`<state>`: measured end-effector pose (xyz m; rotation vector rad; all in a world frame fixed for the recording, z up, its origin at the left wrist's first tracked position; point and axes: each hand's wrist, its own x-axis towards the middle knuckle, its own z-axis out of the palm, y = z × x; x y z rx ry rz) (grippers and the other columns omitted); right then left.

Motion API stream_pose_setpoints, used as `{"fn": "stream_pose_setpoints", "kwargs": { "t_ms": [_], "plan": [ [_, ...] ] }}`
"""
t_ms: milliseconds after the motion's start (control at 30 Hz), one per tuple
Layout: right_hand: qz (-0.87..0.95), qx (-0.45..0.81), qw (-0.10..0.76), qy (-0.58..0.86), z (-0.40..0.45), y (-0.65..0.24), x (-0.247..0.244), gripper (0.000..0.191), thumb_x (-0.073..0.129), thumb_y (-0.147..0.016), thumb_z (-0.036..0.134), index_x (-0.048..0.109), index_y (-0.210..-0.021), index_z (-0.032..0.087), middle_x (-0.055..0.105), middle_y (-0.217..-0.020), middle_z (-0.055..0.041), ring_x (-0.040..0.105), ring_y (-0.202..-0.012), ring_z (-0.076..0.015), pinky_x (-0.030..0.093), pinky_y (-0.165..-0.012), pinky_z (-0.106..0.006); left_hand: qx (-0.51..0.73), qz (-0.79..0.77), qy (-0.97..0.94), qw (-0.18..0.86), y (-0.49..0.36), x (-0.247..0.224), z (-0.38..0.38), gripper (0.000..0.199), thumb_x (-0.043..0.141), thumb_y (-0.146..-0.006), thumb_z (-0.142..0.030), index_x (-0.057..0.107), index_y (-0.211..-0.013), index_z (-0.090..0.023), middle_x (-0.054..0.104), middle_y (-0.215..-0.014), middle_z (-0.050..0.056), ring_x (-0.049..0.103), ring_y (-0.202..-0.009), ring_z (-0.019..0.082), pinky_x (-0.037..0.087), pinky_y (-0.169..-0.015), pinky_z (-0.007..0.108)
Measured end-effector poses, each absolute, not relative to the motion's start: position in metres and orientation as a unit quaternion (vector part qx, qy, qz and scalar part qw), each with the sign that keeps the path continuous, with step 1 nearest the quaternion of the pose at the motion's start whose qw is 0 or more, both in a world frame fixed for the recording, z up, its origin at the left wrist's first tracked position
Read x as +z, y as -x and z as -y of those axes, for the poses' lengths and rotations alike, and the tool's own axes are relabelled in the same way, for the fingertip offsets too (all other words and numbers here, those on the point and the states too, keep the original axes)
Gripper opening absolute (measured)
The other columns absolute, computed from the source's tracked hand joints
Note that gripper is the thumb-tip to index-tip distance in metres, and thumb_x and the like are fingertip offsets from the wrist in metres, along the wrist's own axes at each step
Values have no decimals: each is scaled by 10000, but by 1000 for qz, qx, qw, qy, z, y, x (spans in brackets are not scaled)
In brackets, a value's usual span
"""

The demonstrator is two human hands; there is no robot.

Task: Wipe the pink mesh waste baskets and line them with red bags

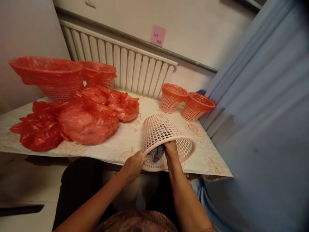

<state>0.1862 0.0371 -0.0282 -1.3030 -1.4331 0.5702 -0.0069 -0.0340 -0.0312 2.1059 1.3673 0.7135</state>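
A pale pink perforated plastic basket lies tipped on its side at the table's front edge, its mouth facing me. My left hand grips the basket's rim at the left. Reaching inside the mouth, my right hand is closed on a dark grey cloth, which hangs beside the fingers within the basket. The basket wall and rim partly hide the right fingers.
Red plastic bags are heaped on the table's left. Behind them stand red-lined baskets. Two smaller lined baskets are at the back right. A radiator runs along the wall; a blue curtain hangs at right.
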Motion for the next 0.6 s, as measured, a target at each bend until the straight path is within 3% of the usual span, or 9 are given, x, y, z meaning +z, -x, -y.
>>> {"fn": "stream_pose_setpoints", "kwargs": {
  "t_ms": [67, 100, 267, 367, 600],
  "plan": [
    [544, 333, 621, 455, -30, -163, -30, 409, 510, -790, 305, 575, -1175, 184, 671, -1093, -57, 614, -1032, -189, 488, -922, -359, 260, -499, -783, 265, 5, -29, 34, 142, 376, -935, -280, 490, -930, -195, 633, -893, 71, 627, -835, 233, 479, -752, 346],
    [532, 360, 625, 444, -25, -152, -35, 401, 505, -784, 305, 578, -1158, 179, 673, -1076, -57, 624, -1002, -185, 500, -899, -348, 257, -493, -787, 268, 5, -28, 34, 140, 376, -935, -274, 490, -937, -194, 636, -896, 73, 629, -832, 233, 479, -749, 345],
    [578, 303, 484, 583, -7, -118, -82, 229, 532, -783, 330, 640, -918, 180, 689, -840, -47, 623, -813, -183, 516, -746, -285, 244, -475, -806, 255, 5, -23, 33, 140, 378, -941, -261, 496, -945, -186, 646, -936, 97, 642, -875, 244, 479, -776, 342],
    [591, 289, 432, 617, -1, -123, -105, 182, 538, -791, 302, 645, -883, 187, 668, -775, -43, 612, -753, -189, 492, -675, -273, 237, -490, -807, 227, 7, -23, 33, 138, 377, -948, -258, 494, -924, -189, 647, -924, 98, 644, -866, 252, 472, -759, 342],
    [609, 245, 354, 666, -10, -195, -114, 267, 543, -752, 137, 671, -980, 187, 645, -939, -82, 608, -909, -209, 431, -852, -307, 242, -512, -794, 221, 13, -19, 35, 157, 372, -965, -275, 492, -902, -198, 639, -895, 73, 641, -838, 237, 454, -718, 314]
  ]
}}
